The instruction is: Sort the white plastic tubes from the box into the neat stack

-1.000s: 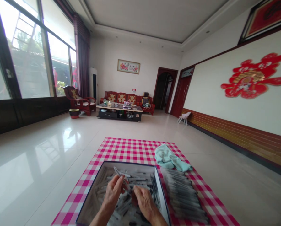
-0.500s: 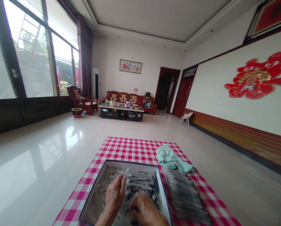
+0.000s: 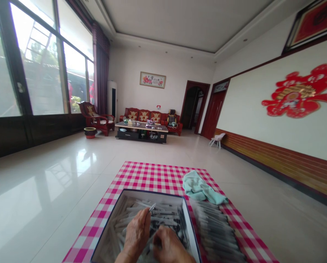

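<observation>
Now the left hand (image 3: pixel 136 233) pinches a thin pen-like stick (image 3: pixel 151 208) in closed fingers, over a big box (image 3: pixel 152 191) full of sticks. The right hand (image 3: pixel 168 245) is down at the pile with bent fingers, but it is hard to tell if they grip anything. More sticks (image 3: pixel 215 230) lie in rows right of the box, on a pink checked cloth (image 3: pixel 152 177), near a green towel (image 3: pixel 203 189).
</observation>
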Demonstrator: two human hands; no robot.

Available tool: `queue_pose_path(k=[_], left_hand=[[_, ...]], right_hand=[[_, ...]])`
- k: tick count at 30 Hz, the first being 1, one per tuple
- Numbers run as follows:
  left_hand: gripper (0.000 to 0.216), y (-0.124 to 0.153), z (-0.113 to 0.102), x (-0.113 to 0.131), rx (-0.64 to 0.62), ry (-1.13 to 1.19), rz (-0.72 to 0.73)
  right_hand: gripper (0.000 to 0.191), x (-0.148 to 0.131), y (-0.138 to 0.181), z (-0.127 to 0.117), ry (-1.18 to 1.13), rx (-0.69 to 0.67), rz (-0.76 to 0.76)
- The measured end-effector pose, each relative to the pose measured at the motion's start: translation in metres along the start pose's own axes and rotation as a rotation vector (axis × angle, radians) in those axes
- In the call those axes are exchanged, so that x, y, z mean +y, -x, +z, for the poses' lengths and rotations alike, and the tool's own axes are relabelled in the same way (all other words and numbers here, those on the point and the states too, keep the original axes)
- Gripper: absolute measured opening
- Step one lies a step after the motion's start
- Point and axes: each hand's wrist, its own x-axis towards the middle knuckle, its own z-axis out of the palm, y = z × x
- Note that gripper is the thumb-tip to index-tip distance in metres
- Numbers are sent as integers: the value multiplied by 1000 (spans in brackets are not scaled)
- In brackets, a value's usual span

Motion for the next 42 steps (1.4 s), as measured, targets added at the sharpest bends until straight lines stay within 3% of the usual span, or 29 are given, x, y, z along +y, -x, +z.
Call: queue_pose_path(k=[4, 9, 14, 18, 27, 35, 42], left_hand=[[25, 0, -1, 2, 5, 12, 10], [26, 0, -5, 8, -102, 94, 95], [27, -4, -14, 20, -233, 166, 130], [27, -4, -17, 24, -252, 177, 146], [28, -4, -17, 24, -301, 175, 137], [29, -4, -18, 24, -289, 175, 140], [27, -4, -21, 26, -312, 146, 153]], right_hand=[[10, 12, -21, -3, -384, 122, -15], [36, 23, -29, -6, -1018, 190, 151], [41, 27, -30, -5, -1293, 278, 231], [43, 28, -31, -5, -1338, 335, 245], [39, 23, -25, -7, -1253, 273, 210], [40, 20, -23, -10, -1198, 298, 189], [28, 16, -21, -11, -1041, 214, 137]])
